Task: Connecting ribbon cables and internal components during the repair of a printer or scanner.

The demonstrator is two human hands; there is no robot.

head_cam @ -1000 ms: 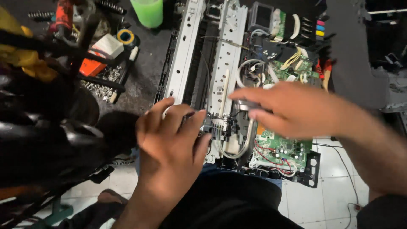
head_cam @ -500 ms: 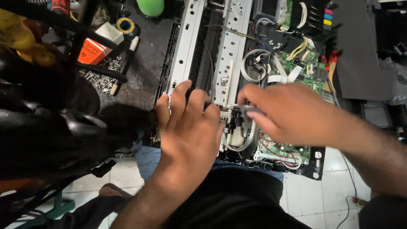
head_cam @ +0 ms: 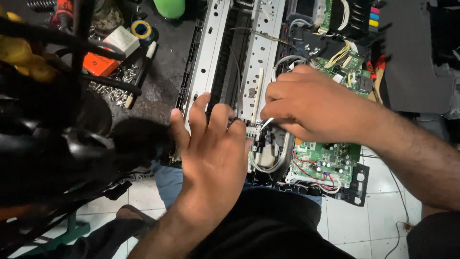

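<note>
The left hand (head_cam: 211, 153) lies flat, released, on the opened printer's metal frame (head_cam: 211, 52). At its 3 o'clock the right hand (head_cam: 311, 105) pinches the small black mechanism (head_cam: 262, 139). A slip could tear white cables (head_cam: 278, 165) beside the green circuit board (head_cam: 326, 160).

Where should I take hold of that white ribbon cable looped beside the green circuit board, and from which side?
Probably on the bare curved stretch of the white ribbon cable at the bottom of its loop, pinching its flat faces from the near side. That bend stands clear of the green circuit board, while higher up the right hand and left hand cover it.
</note>
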